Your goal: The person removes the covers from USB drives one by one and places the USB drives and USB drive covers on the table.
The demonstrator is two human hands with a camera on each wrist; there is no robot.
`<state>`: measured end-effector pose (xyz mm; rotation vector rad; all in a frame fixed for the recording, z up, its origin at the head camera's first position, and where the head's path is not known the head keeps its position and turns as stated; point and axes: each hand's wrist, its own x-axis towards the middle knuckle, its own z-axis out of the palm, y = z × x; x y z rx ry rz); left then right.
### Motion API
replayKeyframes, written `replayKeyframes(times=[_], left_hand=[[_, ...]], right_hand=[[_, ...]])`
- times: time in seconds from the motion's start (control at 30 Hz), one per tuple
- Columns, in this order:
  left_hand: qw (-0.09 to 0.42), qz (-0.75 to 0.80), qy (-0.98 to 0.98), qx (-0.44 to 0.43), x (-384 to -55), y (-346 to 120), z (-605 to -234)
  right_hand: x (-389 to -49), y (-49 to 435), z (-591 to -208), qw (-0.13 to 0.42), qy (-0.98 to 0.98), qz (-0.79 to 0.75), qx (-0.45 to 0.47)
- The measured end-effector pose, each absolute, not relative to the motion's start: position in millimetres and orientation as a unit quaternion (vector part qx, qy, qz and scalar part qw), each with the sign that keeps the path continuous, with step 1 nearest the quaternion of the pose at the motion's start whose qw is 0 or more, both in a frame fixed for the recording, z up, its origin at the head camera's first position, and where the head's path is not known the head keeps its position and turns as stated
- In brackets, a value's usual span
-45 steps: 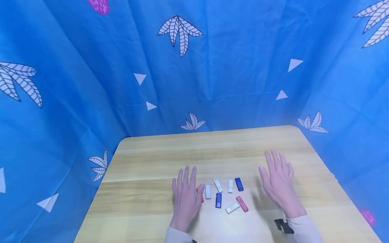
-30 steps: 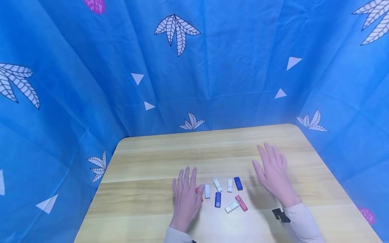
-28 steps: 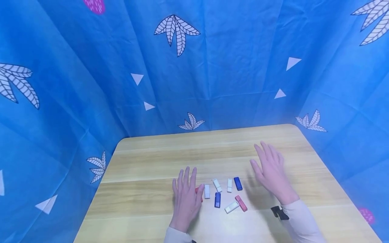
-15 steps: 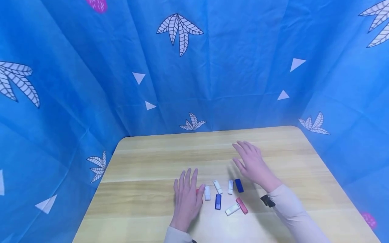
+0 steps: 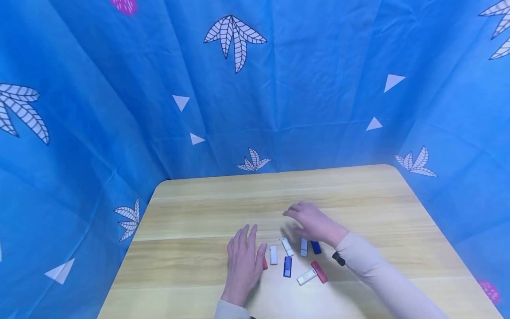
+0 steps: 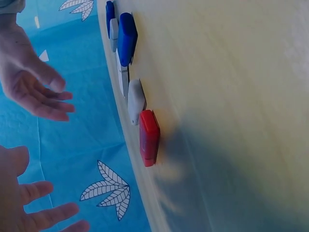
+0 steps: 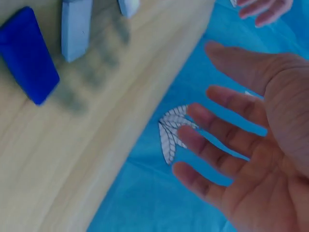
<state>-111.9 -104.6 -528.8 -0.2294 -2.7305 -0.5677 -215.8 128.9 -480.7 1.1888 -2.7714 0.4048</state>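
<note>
Several small USB flash drives lie loosely grouped on the wooden table. My left hand (image 5: 243, 266) hovers with fingers spread and holds nothing. Beside its thumb is a red USB flash drive (image 6: 149, 137), partly hidden in the head view. My right hand (image 5: 316, 223) hangs above the far side of the group, fingers loosely bent, nothing in its grasp. Below it lie a white drive (image 5: 304, 247) and a blue drive (image 7: 31, 55). Nearer me are a second blue drive (image 5: 287, 266), a white drive (image 5: 306, 277) and a second red drive (image 5: 319, 271), those last two touching.
Two more white drives, one upright in view (image 5: 273, 255) and one slanted (image 5: 287, 247), lie between the hands. The light wooden table (image 5: 191, 212) has rounded far corners. A blue patterned curtain (image 5: 318, 88) surrounds its back and sides.
My right hand has swung left from the table's right side to above the far drives, and its fingers have bent a little. The left hand and the drives have stayed about where they were.
</note>
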Motion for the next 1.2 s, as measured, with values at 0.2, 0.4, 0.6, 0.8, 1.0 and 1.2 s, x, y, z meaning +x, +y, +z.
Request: replayKeyframes(times=[0.2, 0.4, 0.6, 0.8, 1.0, 1.2], left_hand=[[0.175, -0.195, -0.962, -0.078, -112, -104, -529], [0.181, -0.192, -0.961, -0.083, -112, -103, -531], [0.197, -0.184, -0.959, -0.089, -110, -103, -532], [0.207, -0.184, -0.956, -0.096, -109, -103, -533], [0.214, -0.181, -0.955, -0.101, -110, -104, -534], [0.259, -0.173, -0.942, -0.121, -115, -104, -529]], right_hand=[[-212, 119, -496, -0.037, -0.918, 0.112, 0.378], [-206, 112, -509, -0.088, -0.921, 0.085, 0.371], [-202, 111, -519, -0.082, -0.912, 0.080, 0.394], [-202, 112, -526, -0.057, -0.902, 0.080, 0.421], [-204, 113, -528, -0.037, -0.898, 0.098, 0.428], [-210, 119, -519, 0.002, -0.903, 0.121, 0.412]])
